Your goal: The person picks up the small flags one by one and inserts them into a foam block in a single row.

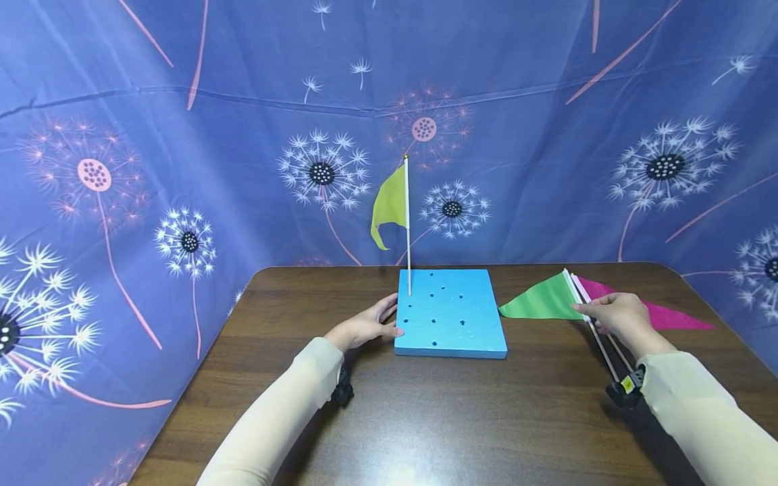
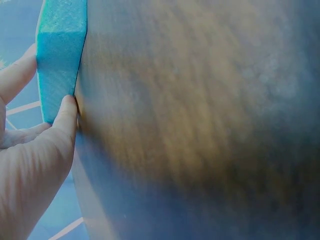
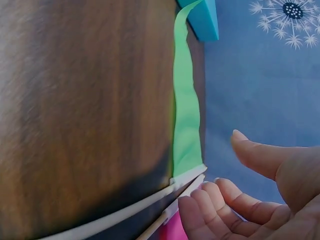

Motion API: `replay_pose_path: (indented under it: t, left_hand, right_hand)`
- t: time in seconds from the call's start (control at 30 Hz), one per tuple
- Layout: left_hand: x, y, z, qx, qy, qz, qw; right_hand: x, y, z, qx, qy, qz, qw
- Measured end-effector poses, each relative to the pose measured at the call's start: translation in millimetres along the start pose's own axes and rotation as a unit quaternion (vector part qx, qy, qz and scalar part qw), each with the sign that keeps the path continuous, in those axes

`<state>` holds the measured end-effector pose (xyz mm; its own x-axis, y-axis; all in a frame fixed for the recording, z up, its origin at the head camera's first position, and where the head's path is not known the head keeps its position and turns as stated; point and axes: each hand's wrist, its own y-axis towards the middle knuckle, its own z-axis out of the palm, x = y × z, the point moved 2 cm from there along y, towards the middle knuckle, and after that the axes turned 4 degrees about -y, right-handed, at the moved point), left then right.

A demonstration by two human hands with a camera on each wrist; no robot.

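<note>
A light blue square board [image 1: 452, 310] with several small holes lies on the table. My left hand [image 1: 367, 327] holds its left edge, with the thumb at the top edge and fingers against the side in the left wrist view. A yellow-green flag [image 1: 392, 199] stands upright on a white stick in the board's left part. To the right, my right hand [image 1: 623, 320] is over a green flag [image 1: 541, 300] and a pink flag [image 1: 675, 317] lying side by side. In the right wrist view its fingertips touch the pink flag's stick, while the thumb [image 3: 255, 152] stays apart.
The brown wooden table [image 1: 450, 412] runs back to a blue cloth [image 1: 523, 135] patterned with dandelions. Dark wrist cameras are strapped under both sleeves. The green flag's tip points toward the board's right side.
</note>
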<state>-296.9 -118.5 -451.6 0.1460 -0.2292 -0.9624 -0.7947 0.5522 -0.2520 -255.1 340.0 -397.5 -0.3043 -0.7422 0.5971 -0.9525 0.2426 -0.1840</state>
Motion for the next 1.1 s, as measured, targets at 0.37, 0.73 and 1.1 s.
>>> replay_pose_path:
  t: [0.37, 0.73, 1.1]
  left_hand:
    - [1.2, -0.8, -0.6, -0.006, 0.005, -0.004, 1.0000]
    - [0.0, -0.7, 0.9, 0.004, 0.001, -0.005, 1.0000]
    - [0.0, 1.6, 2.1, 0.006, -0.012, 0.003, 0.9999]
  right_hand:
    - [-21, -1.4, 4, 0.013, 0.042, -0.014, 0.9989]
    - [-35, -6.3, 11, -0.009, 0.019, -0.028, 0.9994]
    - [-32, -6.9, 8, -0.020, -0.058, -0.035, 0.9975]
